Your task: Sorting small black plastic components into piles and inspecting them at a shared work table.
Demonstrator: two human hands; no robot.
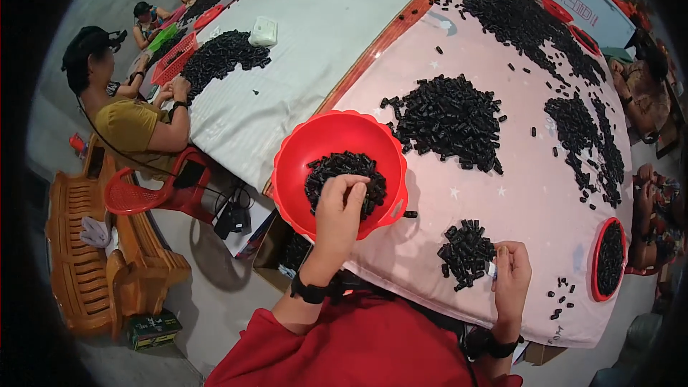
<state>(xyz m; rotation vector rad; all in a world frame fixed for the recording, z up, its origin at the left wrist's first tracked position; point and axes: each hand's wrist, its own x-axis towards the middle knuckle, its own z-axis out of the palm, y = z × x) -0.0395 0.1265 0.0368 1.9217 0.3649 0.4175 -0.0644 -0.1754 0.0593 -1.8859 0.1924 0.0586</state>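
Note:
My left hand point(340, 208) is over a red scalloped bowl point(322, 136), its thumb and fingers pinched together. Whatever it may hold is too small to make out. Inside the bowl lies a heap of small black cylindrical pieces point(347, 165). To the right, my right hand point(512, 272) is closed at the edge of a small pile of the same black pieces point(464, 252). A small white and blue item point(492, 270) shows between its fingers, its kind unclear.
A larger heap of black pieces point(451, 122) lies ahead on the pink cloth point(430, 208). At the right edge stands a red basket point(598, 272) of pieces. Another person point(132, 115) works at the white-covered table on the left, beside a red chair point(136, 197) and a wooden bench point(82, 244).

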